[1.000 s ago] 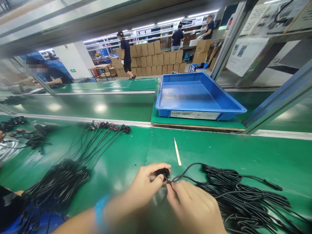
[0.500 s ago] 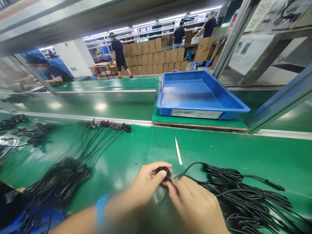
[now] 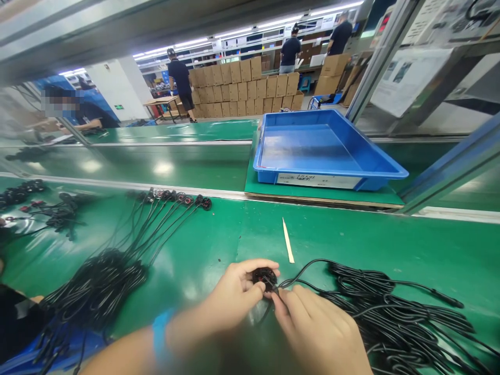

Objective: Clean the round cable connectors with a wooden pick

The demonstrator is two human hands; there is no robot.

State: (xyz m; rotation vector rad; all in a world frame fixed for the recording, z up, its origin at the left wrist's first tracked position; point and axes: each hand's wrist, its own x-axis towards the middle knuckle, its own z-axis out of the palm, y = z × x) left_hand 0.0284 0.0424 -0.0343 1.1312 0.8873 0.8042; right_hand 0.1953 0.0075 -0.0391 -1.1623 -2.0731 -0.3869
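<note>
My left hand (image 3: 238,291), with a blue band at the wrist, is closed around a round black cable-end part (image 3: 263,277) with small red bits inside. The fingers of my right hand (image 3: 312,317) pinch the black cable (image 3: 274,289) right beside that part. Both hands meet low over the green bench. A pile of coiled black cables (image 3: 386,307) lies to the right of my right hand, one strand running toward my fingers. A pale pointed stick (image 3: 288,240) lies on the bench beyond my hands.
A blue tray (image 3: 269,174) stands on a green board at the back. On the left lies a bundle of black cables (image 3: 105,286) with round ends. Metal posts (image 3: 383,62) frame the bench. Several people work beyond, near stacked cardboard boxes (image 3: 242,91).
My left thumb has shifted down off the round part, so its inner side with red bits now shows. My right hand keeps its pinch close by. A person in the background has stepped left.
</note>
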